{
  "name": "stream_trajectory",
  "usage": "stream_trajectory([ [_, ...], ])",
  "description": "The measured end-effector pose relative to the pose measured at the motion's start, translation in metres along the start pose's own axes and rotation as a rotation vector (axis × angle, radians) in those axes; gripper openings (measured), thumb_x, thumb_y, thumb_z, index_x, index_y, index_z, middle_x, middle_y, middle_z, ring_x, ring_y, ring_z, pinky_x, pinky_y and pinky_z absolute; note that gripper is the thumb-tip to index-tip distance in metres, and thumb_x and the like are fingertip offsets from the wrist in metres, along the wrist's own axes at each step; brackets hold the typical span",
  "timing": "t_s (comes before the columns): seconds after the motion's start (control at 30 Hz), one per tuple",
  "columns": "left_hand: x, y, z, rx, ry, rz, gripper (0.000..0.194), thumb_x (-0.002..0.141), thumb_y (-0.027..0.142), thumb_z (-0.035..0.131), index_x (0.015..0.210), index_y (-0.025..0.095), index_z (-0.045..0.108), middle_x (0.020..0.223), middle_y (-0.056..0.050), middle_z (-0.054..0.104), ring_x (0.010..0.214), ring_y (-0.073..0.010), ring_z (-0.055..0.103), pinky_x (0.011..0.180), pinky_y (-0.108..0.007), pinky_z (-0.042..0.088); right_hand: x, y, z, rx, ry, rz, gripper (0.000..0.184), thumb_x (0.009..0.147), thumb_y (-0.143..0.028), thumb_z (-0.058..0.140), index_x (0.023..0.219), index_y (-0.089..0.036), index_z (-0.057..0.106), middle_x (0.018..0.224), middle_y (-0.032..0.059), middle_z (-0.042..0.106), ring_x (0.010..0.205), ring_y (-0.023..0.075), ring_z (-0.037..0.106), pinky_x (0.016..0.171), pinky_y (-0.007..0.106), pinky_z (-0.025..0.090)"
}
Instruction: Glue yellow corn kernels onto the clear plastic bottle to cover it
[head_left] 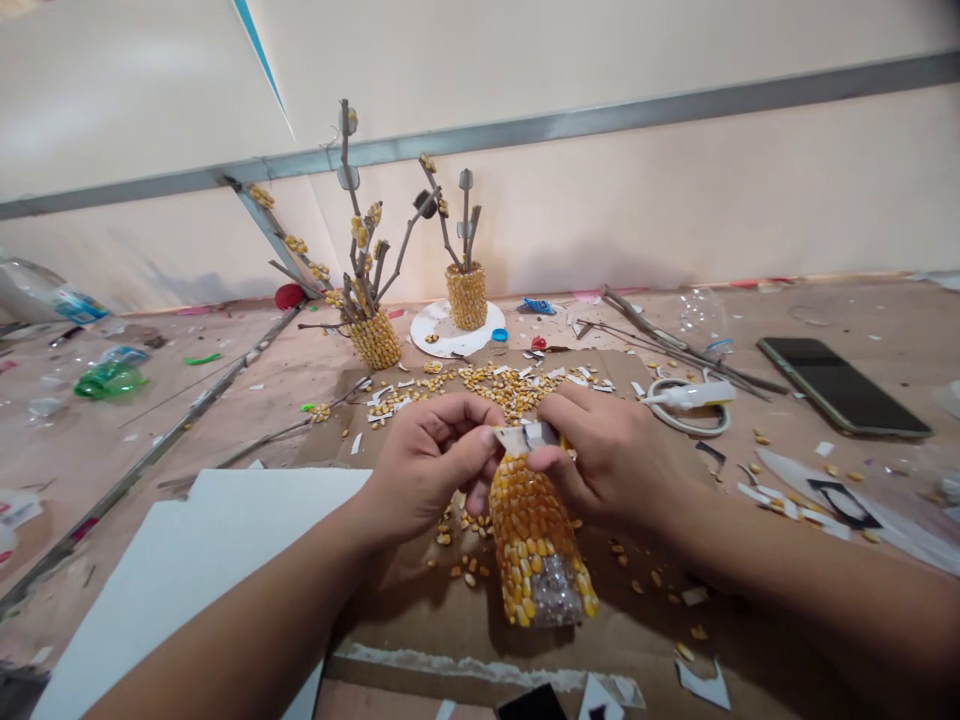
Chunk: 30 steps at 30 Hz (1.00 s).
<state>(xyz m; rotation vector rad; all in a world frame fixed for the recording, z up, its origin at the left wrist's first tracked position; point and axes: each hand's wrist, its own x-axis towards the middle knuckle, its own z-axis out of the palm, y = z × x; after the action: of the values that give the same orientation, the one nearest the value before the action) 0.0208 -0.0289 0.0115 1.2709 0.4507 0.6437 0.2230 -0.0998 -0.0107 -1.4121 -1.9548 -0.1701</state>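
Observation:
A clear plastic bottle covered in rows of yellow corn kernels is in front of me, its neck pointing away. One patch near its base shows bare plastic. At the neck is a small white strip, with a greyish part beside it. My left hand pinches the strip's left end between thumb and fingers. My right hand is closed around the neck from the right, its thumb on the near side; its fingertips are partly hidden. Loose corn kernels and white paper scraps lie just beyond my hands.
Two kernel-covered pots with twigs stand at the back, one on a white disc. To the right are a white cable, a glue tube and a phone. White sheets lie left on the cardboard.

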Motion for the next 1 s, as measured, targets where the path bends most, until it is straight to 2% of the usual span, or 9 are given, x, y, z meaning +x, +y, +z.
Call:
stream_trajectory([
  [0.17,0.003,-0.002,-0.004,0.009,-0.012,-0.045,0.022,0.093,0.033,0.079,0.089,0.015,0.067,0.064,0.005,0.065,0.040,-0.0041,0.058,0.039,-0.011,0.046,0.006,0.017,-0.003,0.119,0.115,0.163,0.052,0.110,-0.061,0.033,0.073,-0.025,0.036,0.062,-0.0036,0.040,0.055,0.0143,0.036,0.055,0.030,0.023],
  [0.3,0.006,-0.005,-0.003,0.037,-0.042,-0.103,0.027,0.093,0.038,0.079,0.091,0.015,0.066,0.065,0.005,0.067,0.042,-0.0046,0.061,0.040,-0.011,0.047,0.008,0.014,-0.011,0.351,0.031,0.154,0.028,0.106,-0.040,0.055,0.085,-0.023,0.049,0.071,-0.0038,0.048,0.061,0.0134,0.044,0.057,0.028,0.034],
  [0.37,0.006,-0.003,-0.001,0.053,-0.045,-0.126,0.030,0.092,0.041,0.080,0.088,0.015,0.065,0.065,0.004,0.067,0.042,-0.0041,0.059,0.040,-0.011,0.046,0.009,0.009,-0.013,0.473,-0.007,0.082,0.007,0.100,-0.026,0.064,0.101,-0.022,0.059,0.083,-0.0012,0.058,0.068,0.0134,0.052,0.062,0.026,0.043],
  [0.47,0.006,0.001,0.002,0.078,-0.042,-0.152,0.034,0.089,0.042,0.084,0.085,0.014,0.065,0.063,0.005,0.065,0.041,-0.0024,0.055,0.039,-0.010,0.043,0.008,0.006,-0.014,0.541,0.011,-0.116,0.022,0.094,-0.012,0.065,0.114,-0.022,0.067,0.102,0.0045,0.066,0.083,0.0143,0.063,0.072,0.027,0.051],
  [0.6,0.006,0.004,0.005,0.088,-0.068,-0.199,0.035,0.087,0.044,0.085,0.085,0.014,0.066,0.062,0.005,0.064,0.039,-0.0013,0.048,0.037,-0.012,0.035,0.005,0.010,-0.013,0.441,0.042,-0.302,0.018,0.096,-0.013,0.067,0.114,-0.019,0.071,0.102,0.0071,0.069,0.086,0.0149,0.065,0.072,0.026,0.052],
  [0.7,0.008,0.004,0.001,0.154,-0.103,-0.221,0.036,0.089,0.047,0.082,0.086,0.014,0.067,0.064,0.004,0.065,0.040,-0.0017,0.044,0.038,-0.015,0.030,0.004,0.012,-0.018,0.296,-0.008,-0.348,0.013,0.097,-0.012,0.064,0.107,-0.016,0.072,0.095,0.0081,0.070,0.078,0.0154,0.062,0.066,0.027,0.046],
  [0.8,0.010,0.006,-0.010,0.311,-0.106,-0.149,0.032,0.091,0.046,0.079,0.091,0.015,0.070,0.074,0.000,0.069,0.056,-0.0067,0.055,0.050,-0.019,0.042,0.007,0.007,-0.033,0.287,-0.136,-0.225,0.012,0.092,-0.009,0.064,0.097,-0.015,0.073,0.088,0.0061,0.070,0.073,0.0149,0.059,0.064,0.027,0.043],
  [0.87,0.012,0.011,-0.020,0.467,-0.139,-0.073,0.034,0.090,0.043,0.081,0.109,0.017,0.072,0.095,-0.004,0.074,0.080,-0.0139,0.066,0.070,-0.025,0.053,0.009,0.001,-0.045,0.333,-0.329,-0.073,0.010,0.088,-0.010,0.065,0.089,-0.018,0.073,0.079,0.0021,0.069,0.068,0.0138,0.058,0.063,0.026,0.042],
  [1.0,0.013,0.019,-0.035,0.821,-0.435,-0.075,0.077,0.078,0.043,0.090,0.145,0.026,0.056,0.151,-0.011,0.059,0.136,-0.0315,0.057,0.112,-0.046,0.049,0.009,-0.015,-0.062,0.306,-0.746,0.208,0.016,0.088,-0.013,0.064,0.076,-0.021,0.070,0.061,-0.0024,0.064,0.056,0.0123,0.052,0.055,0.025,0.036],
])
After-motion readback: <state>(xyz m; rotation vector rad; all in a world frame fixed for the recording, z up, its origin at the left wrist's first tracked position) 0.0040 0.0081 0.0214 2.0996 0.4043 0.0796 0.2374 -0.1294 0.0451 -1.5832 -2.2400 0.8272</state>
